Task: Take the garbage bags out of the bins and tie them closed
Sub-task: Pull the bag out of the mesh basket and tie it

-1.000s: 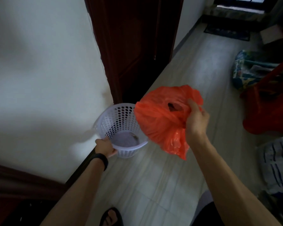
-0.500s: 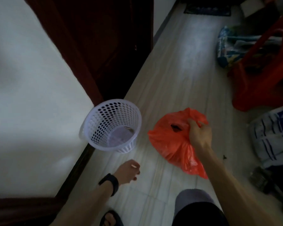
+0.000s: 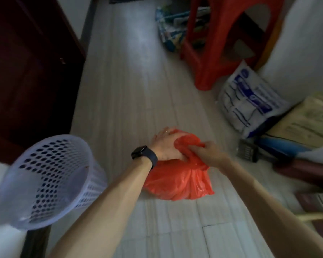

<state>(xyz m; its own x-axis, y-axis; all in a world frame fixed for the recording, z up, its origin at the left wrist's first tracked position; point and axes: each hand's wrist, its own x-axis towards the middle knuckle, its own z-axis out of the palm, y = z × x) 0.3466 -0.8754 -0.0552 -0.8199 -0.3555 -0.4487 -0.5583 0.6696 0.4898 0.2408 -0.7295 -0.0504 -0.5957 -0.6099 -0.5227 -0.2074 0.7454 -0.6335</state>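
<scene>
left hand (image 3: 165,146), right hand (image 3: 211,154), both tight on orange bag (image 3: 177,183)

Both forearms (image 3: 108,202) are bare as far as the bottom edge of the frame. Just behind the left hand (image 3: 164,146), near the centre, sits a dark smartwatch (image 3: 144,154): a black rectangular face on a wide dark strap.

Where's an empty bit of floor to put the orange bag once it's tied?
Free: the floor strip between the dark door and the red stool, beyond the orange bag; also the tiles nearer you, beside the white basket. Crowded: the right side, with the white sack and clutter.
</scene>
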